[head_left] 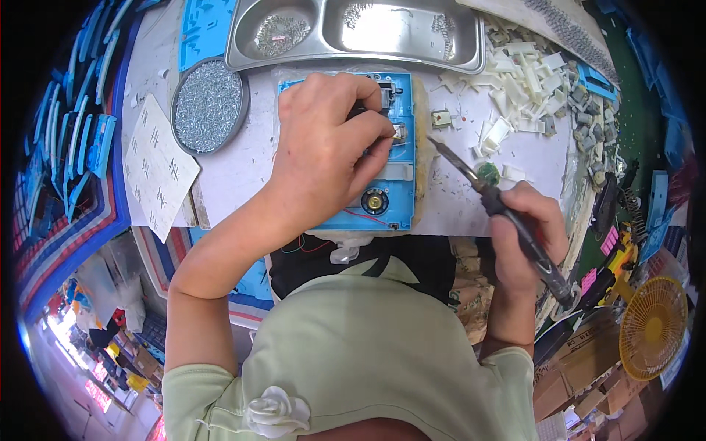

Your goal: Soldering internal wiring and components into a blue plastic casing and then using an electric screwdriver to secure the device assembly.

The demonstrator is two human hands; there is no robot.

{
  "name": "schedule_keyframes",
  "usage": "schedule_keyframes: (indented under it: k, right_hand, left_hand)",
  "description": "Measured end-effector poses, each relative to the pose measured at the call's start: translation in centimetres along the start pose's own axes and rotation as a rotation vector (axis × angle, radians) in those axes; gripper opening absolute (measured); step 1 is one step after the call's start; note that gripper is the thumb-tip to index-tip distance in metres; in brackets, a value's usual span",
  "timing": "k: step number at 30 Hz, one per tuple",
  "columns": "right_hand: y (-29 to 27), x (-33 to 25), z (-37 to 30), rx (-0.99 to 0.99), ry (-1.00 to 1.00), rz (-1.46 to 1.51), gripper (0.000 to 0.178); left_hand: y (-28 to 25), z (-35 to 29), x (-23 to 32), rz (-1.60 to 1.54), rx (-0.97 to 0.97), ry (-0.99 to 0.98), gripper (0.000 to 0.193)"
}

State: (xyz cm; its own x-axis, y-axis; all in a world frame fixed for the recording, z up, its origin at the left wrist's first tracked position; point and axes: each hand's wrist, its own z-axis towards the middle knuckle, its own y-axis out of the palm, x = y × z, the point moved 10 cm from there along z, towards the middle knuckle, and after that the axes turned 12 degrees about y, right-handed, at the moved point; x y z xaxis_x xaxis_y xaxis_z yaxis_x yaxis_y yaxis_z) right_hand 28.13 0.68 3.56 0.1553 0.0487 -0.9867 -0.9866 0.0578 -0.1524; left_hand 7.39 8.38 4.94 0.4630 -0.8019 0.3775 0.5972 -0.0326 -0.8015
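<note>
Blue casing: the open casing [401, 213] lies on the table [239, 187], in front of the person's body, partly hidden under the left hand.
Casing's inside: a round speaker [374, 201] sits at the near end, a red wire [360, 216] running beside it; a white strip [395, 171] crosses farther off.
Left hand: the hand [320, 128] reaches over the casing from the left, fingers bent down by a small silvery part [399, 132] at its right side; I cannot tell whether the fingertips pinch it.
Right hand: the hand [528, 228], right of the casing, is wrapped around a dark handheld tool [494, 202].
Tool tip: it points far and left, just beside the pad [420, 158] under the casing.
Right side: a small motor [441, 117] lies near the pad; farther right are a heap of white plastic parts [523, 81], many grey motors [586, 132] and, nearer, a green disc [487, 173].
Far side: a steel tray [322, 45] has springs [357, 13] in its right compartment.
Left side: a round bowl [209, 150] holds silvery screws [209, 103]; a marked sheet [158, 165] lies nearer and left.
Outer edges: blue shells [81, 140] stand at far left; a yellow fan [654, 327] is at near right.
</note>
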Motion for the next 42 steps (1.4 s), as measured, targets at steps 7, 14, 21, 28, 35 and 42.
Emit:
schedule_keyframes:
  k: [7,14,21,28,35,42]
  right_hand:
    - [2.0,-1.4,1.1,-0.017,-0.130,-0.133,0.031]
    - [2.6,-1.7,1.4,-0.032,-0.134,-0.178,0.030]
    - [2.9,-2.1,1.5,-0.040,-0.112,-0.233,0.030]
    - [2.8,-1.9,1.3,-0.025,-0.143,-0.221,0.030]
    - [2.3,-2.2,1.3,-0.009,-0.134,-0.205,0.030]
    - [2.9,-1.9,1.5,-0.027,-0.109,-0.222,0.029]
  left_hand:
    - [-0.1,0.3,0.0,0.019,-0.024,0.018,0.024]
    - [0.0,0.5,-0.1,0.023,-0.049,0.011,0.024]
    - [-0.1,0.6,0.2,0.027,-0.048,0.014,0.024]
    - [0.0,0.5,0.0,0.024,-0.051,0.006,0.023]
    - [-0.1,0.6,0.2,0.056,-0.077,-0.009,0.023]
    - [-0.1,0.7,0.3,0.060,-0.079,-0.001,0.022]
